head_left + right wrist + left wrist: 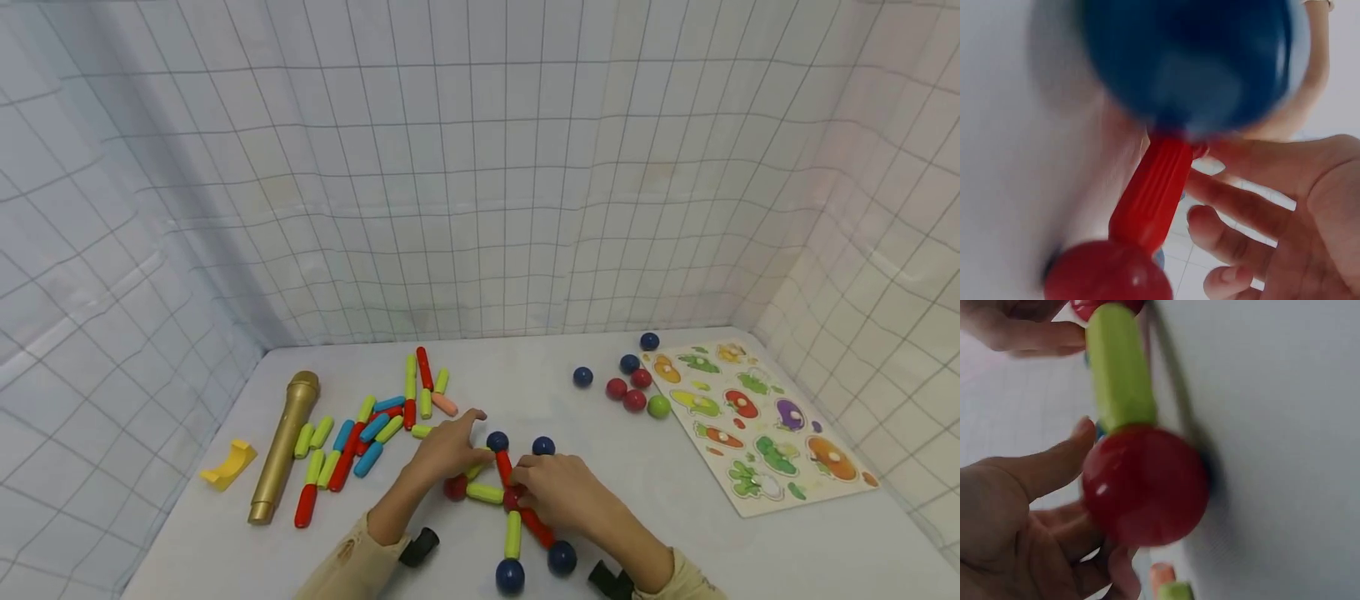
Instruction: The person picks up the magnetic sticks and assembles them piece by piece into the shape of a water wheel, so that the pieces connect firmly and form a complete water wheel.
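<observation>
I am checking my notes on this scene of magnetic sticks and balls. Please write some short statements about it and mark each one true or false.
1. The gold microphone lies left of the loose sticks. True.
2. The vegetable puzzle board lies on the left side of the table. False: it lies on the right side.
3. The left hand and the right hand are both at the stick-and-ball figure. True.
4. The yellow curved piece lies on the puzzle board. False: it lies on the table, left of the microphone.
</observation>
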